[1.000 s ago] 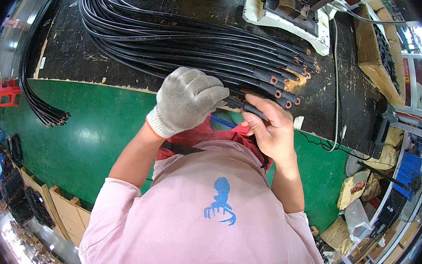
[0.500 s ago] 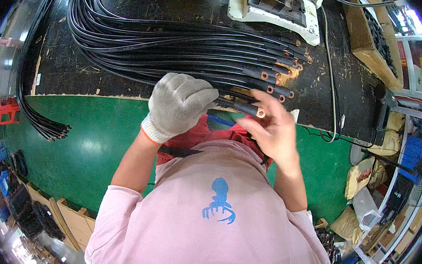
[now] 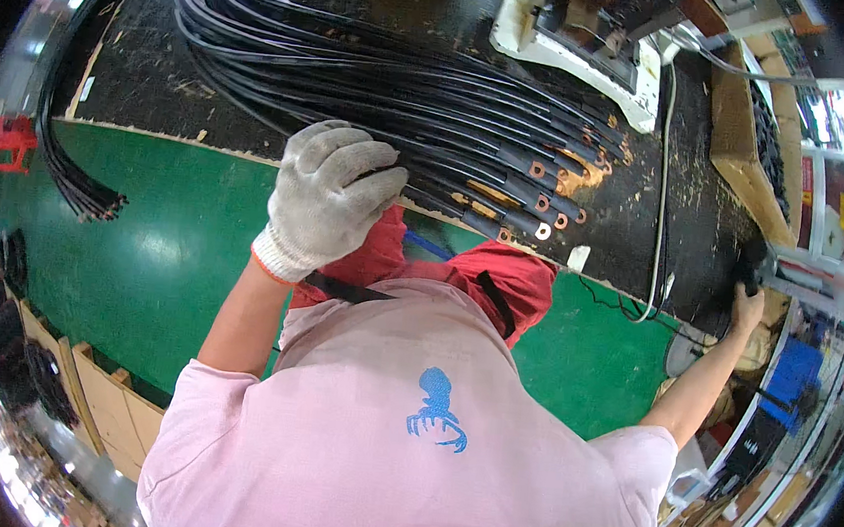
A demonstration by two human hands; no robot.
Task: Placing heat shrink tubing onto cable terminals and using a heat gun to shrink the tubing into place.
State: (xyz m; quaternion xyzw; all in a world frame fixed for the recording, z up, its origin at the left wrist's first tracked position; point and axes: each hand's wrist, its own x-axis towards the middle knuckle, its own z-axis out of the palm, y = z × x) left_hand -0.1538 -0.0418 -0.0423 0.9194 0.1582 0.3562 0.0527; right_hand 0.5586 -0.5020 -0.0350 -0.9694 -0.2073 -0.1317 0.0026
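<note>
A thick bundle of black cables (image 3: pixel 376 99) lies across the dark workbench (image 3: pixel 146 89), its ends fitted with copper ring lugs (image 3: pixel 548 199). My left hand (image 3: pixel 333 195), in a grey knit glove, is closed over the cables near the bench's front edge. My right hand (image 3: pixel 748 304) is bare and stretched far out to the right. It touches a small dark object (image 3: pixel 749 267) beside a grey metal machine (image 3: pixel 812 278). Whether its fingers grip that object is unclear.
A white device (image 3: pixel 581 52) sits at the back of the bench, with a thin black cord (image 3: pixel 662 184) running down from it. A wooden box (image 3: pixel 745 131) of black parts stands at right. A second cable bundle (image 3: pixel 78 183) hangs at left over the green floor (image 3: pixel 143 239).
My right hand has let go of the cable ends and swung out to the far right. My left hand stays on the cables.
</note>
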